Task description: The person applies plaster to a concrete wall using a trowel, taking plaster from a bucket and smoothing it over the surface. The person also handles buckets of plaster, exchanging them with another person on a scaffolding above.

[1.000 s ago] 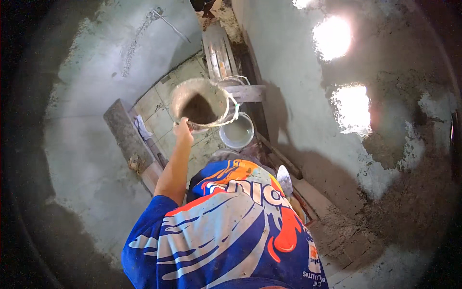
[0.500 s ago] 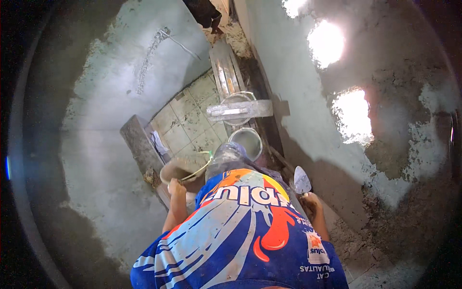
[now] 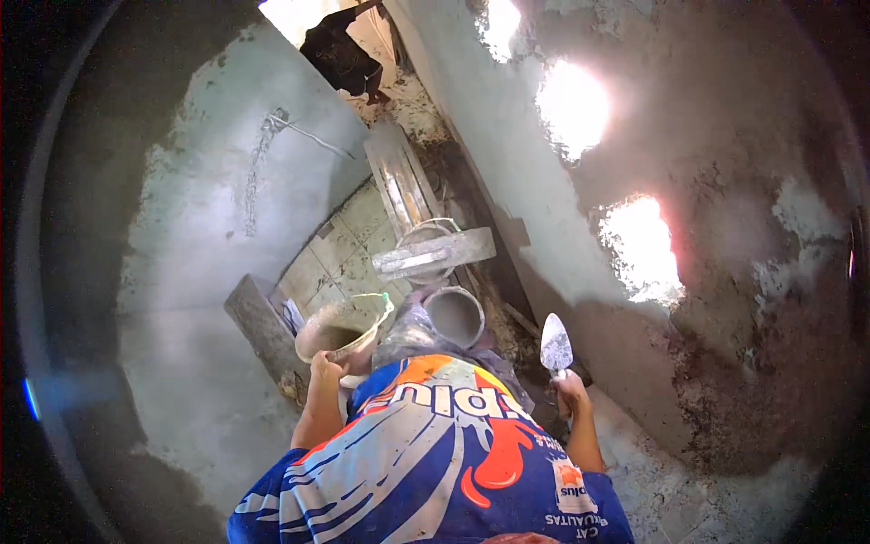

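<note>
My left hand point(image 3: 328, 365) grips the near rim of a tilted pale bucket point(image 3: 314, 334), whose inside is dark and partly hidden; its light wire handle hangs to the right. In my right hand point(image 3: 571, 388) is a pointed trowel point(image 3: 555, 346), its whitish blade smeared and directed away from me. Just beyond my trousers stands a round grey bucket point(image 3: 456, 317). Across a further bucket point(image 3: 426, 233) lies a long flat plastering float point(image 3: 435, 255) with a light handle.
Wooden planks point(image 3: 401, 177) run away over the tiled floor point(image 3: 337, 249). At the left a thick board point(image 3: 258, 317) leans near the wall. The right wall point(image 3: 625, 363) is partly coated with damp plaster and has bright openings. Another person point(image 3: 340, 56) is at the far end.
My left hand has lifted and tipped the pale bucket. The trowel has swung slightly left and now points more upright. My view has shifted, showing more of the other person.
</note>
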`<state>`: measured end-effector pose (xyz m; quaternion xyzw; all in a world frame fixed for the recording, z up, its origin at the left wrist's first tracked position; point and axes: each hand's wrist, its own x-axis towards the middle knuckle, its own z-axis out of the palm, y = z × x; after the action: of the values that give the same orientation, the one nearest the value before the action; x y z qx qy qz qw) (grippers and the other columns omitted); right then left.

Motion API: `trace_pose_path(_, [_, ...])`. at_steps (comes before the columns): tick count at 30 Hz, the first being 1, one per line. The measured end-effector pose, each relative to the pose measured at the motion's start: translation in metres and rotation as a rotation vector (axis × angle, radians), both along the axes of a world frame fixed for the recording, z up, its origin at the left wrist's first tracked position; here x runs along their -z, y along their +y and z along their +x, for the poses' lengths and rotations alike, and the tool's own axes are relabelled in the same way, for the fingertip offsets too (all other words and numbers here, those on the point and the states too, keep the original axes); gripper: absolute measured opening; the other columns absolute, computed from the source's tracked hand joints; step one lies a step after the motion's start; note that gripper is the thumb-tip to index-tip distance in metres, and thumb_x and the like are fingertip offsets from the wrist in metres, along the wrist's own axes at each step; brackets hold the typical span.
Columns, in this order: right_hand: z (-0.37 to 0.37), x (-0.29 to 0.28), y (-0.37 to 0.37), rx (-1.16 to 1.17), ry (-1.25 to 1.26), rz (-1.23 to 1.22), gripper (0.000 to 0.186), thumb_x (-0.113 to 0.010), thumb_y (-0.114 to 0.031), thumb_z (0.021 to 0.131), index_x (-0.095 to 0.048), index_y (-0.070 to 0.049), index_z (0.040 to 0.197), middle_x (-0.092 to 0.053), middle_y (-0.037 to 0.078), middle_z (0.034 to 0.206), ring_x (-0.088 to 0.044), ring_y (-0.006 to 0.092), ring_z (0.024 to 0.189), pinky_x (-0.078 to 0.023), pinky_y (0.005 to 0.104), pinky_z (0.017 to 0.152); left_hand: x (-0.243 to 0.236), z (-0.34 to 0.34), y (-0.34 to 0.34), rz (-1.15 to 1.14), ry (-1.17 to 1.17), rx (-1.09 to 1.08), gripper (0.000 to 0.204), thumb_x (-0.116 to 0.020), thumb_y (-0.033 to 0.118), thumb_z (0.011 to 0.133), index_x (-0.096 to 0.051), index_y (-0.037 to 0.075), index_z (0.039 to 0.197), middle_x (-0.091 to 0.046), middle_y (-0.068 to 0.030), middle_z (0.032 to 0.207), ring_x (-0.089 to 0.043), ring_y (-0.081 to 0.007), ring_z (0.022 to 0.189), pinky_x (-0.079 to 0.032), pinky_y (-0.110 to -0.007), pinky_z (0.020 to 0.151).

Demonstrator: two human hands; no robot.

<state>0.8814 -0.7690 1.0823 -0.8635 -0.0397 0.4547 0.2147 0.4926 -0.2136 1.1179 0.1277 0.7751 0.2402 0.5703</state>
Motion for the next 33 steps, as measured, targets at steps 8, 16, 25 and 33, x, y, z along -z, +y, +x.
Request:
trace_pose_path(8, [-0.103,0.017,0.003,0.122,0.188,-0.196,0.026,-0.065,-0.026,0.076,-0.067,0.000,0.074,-0.067,0.017,0.074,-0.066,0.0261,0.071,-0.051,0.0429,0.064,0.102,0.111,0.149,-0.153,-0.045,0.161,0.037,-0.058,0.034,0.083,-0.055,0.008,0.109,-0.053,-0.0123,0.105,-0.052,-0.0271,0.092,-0.047,-0.044,0.080])
trace_pose_path(16, [-0.127,-0.069,0.141,0.598,0.695,-0.394,0.026,-0.060,-0.022,0.080,-0.064,-0.003,0.097,-0.063,0.010,0.078,-0.060,0.0226,0.071,-0.049,0.0366,0.067,0.258,0.279,0.287,-0.024,-0.091,0.082,0.041,-0.063,0.022,0.081,-0.049,0.002,0.114,-0.048,-0.0168,0.109,-0.055,-0.0278,0.089,-0.057,-0.038,0.058])
trace_pose_path(25, [-0.080,-0.006,0.185,0.539,0.636,-0.532,0.026,-0.053,-0.027,0.088,-0.050,-0.002,0.088,-0.058,0.007,0.069,-0.058,0.0195,0.064,-0.046,0.0332,0.060,0.385,0.432,0.422,0.154,-0.290,0.128,0.038,-0.059,0.017,0.087,-0.048,0.002,0.120,-0.044,-0.0155,0.127,-0.049,-0.0304,0.112,-0.053,-0.048,0.090])
trace_pose_path(33, [-0.070,0.027,0.207,0.687,0.659,-0.519,0.012,-0.049,-0.015,0.090,-0.049,-0.005,0.097,-0.055,0.006,0.074,-0.057,0.0156,0.062,-0.051,0.0308,0.053,0.466,0.477,0.426,-0.119,-0.345,0.390,0.056,-0.049,0.012,0.095,-0.022,0.002,0.144,-0.018,-0.0172,0.150,-0.044,-0.0383,0.124,-0.050,-0.052,0.096])
